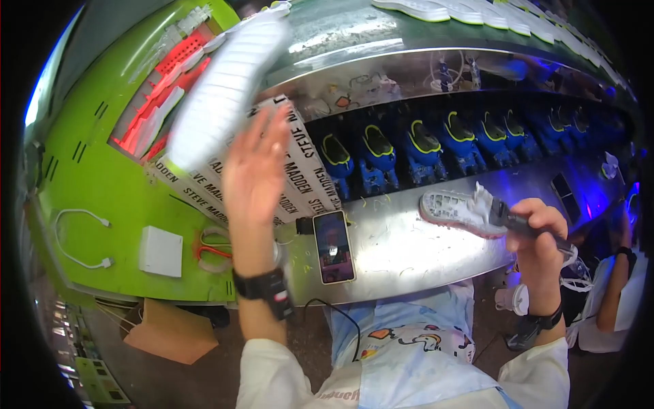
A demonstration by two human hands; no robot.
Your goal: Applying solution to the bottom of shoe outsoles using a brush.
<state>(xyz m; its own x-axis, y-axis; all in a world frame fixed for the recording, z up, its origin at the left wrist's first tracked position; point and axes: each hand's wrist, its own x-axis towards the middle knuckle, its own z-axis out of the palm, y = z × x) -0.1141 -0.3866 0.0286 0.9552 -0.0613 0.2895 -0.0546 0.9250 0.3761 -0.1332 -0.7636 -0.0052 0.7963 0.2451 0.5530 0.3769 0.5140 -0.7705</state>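
Note:
My left hand (257,167) is raised over the left of the bench, blurred by motion, with its fingers stretched out. Beside its fingers is a long white shoe sole (225,88), also smeared; whether the hand touches it I cannot tell. At the right, my right hand (539,235) is wrapped round the black handle of a brush (518,222). The brush's pale, crusted head points left above the metal bench. Against that head lies a greyish piece with a grid-like surface and a reddish edge (449,210); whether it is part of the brush is unclear.
Beneath my left hand stands a printed box (300,167), near a phone (334,247). On the green table (82,184) are a tray of red and white pieces (180,65), a white box (161,251), scissors (208,251) and a cable. Several blue holders (426,146) line the machine; white soles (501,17) lie beyond.

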